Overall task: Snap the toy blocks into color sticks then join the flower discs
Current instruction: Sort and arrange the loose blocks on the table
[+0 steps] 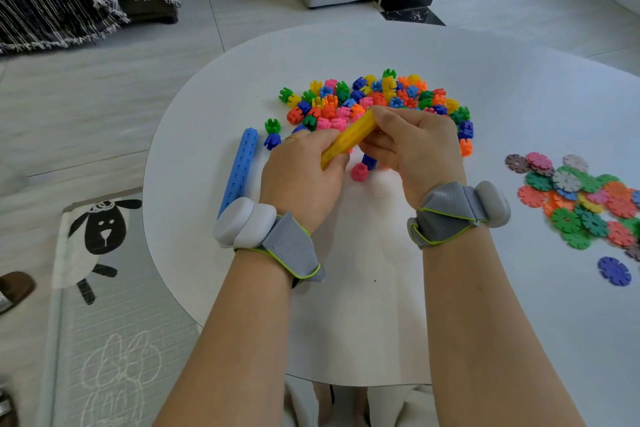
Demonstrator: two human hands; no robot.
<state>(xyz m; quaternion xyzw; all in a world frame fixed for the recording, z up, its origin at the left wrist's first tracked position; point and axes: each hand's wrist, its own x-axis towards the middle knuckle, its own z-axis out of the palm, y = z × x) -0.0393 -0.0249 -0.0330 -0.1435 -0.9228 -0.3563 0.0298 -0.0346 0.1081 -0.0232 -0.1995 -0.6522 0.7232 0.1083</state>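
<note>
Two sticks: a blue stick (239, 170) and a yellow stick (348, 140). Several dozen loose blocks (367, 97) — too heaped to count exactly. Roughly two dozen flower discs (571, 198) — overlapping, some cut off.

yellow stick (349, 140) ends hidden, flower discs (585, 201) cut off
</note>
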